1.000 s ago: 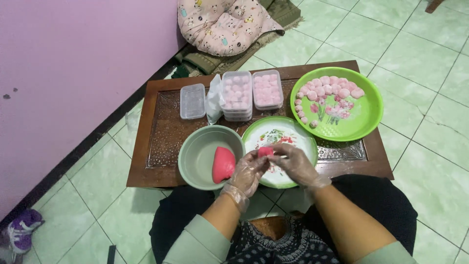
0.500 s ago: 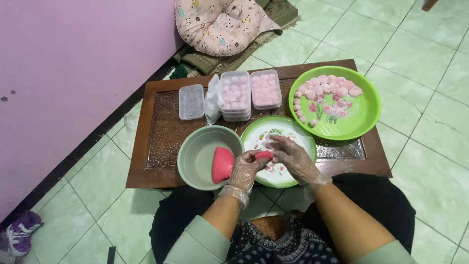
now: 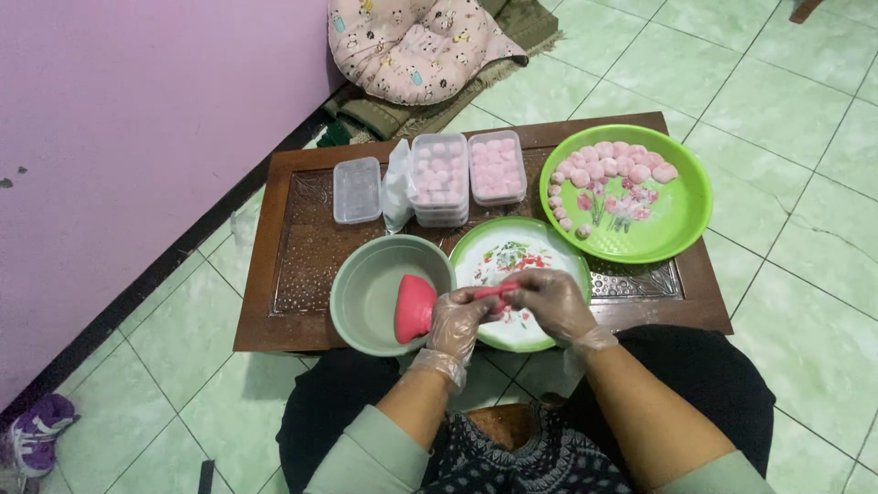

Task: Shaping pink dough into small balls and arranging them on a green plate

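While I sit on the pale green tiled floor at a low dark wooden table, both of my hands, in thin clear plastic gloves, meet over a round green-rimmed plate with a flower print. My left hand and my right hand pinch between their fingertips a small flattened strip of pink dough, each hand holding one end of it, just above the near half of the plate. Just beside my left hand stands a grey-green plastic bowl, touching the plate's rim, and against its right inner wall leans a larger lump of the same pink dough. Farther back on the table sits a bright green round tray with a flower pattern, and small pale pink dough balls lie in a curved row along its far and left edge. To the left of that tray stand clear plastic boxes filled with pink balls, some stacked, then a crumpled clear plastic bag, then an empty clear box with a lid. Beyond the table a pink patterned cushion lies on the floor against the purple wall, and a purple shoe lies well apart at the left.
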